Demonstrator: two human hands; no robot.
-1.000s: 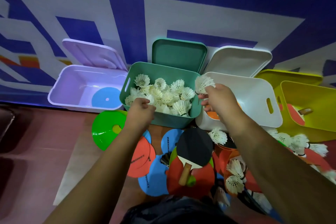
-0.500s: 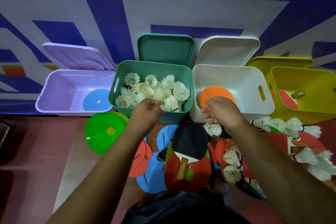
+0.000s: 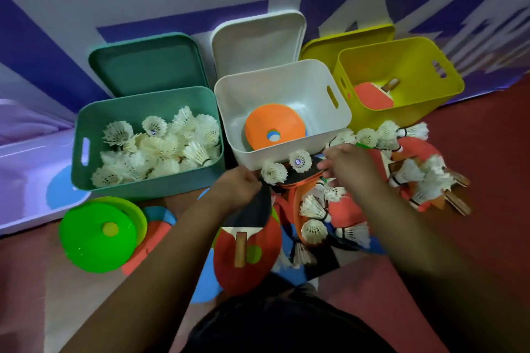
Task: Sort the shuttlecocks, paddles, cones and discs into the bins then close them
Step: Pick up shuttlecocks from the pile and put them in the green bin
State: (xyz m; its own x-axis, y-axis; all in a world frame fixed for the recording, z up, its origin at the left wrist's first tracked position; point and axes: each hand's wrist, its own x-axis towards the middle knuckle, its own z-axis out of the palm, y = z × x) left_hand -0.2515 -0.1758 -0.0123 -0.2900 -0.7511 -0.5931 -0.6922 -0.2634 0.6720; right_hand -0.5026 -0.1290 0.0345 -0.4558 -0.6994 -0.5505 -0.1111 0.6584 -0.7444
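Note:
A teal bin (image 3: 86,180) holds several white shuttlecocks (image 3: 160,146). The white bin (image 3: 286,66) has an orange cone (image 3: 274,123) in it, and the yellow bin (image 3: 407,46) a red paddle (image 3: 371,96). My left hand (image 3: 236,190) is curled, its fingers against a loose shuttlecock (image 3: 274,172) in front of the white bin. My right hand (image 3: 348,166) reaches left with fingers stretched toward a second shuttlecock (image 3: 300,160), just short of it. Both lie over a black-faced paddle (image 3: 258,210) on the floor pile.
A purple bin (image 3: 25,152) at the left edge holds a blue disc (image 3: 61,193). Green cones (image 3: 97,238) and flat discs (image 3: 152,238) lie in front of the teal bin. More shuttlecocks (image 3: 415,175) and paddles are heaped at the right. All lids lean open against the wall.
Both hands came back from the bins to the floor pile. The right hand no longer holds the shuttlecock it had over the teal bin. The view swung right.

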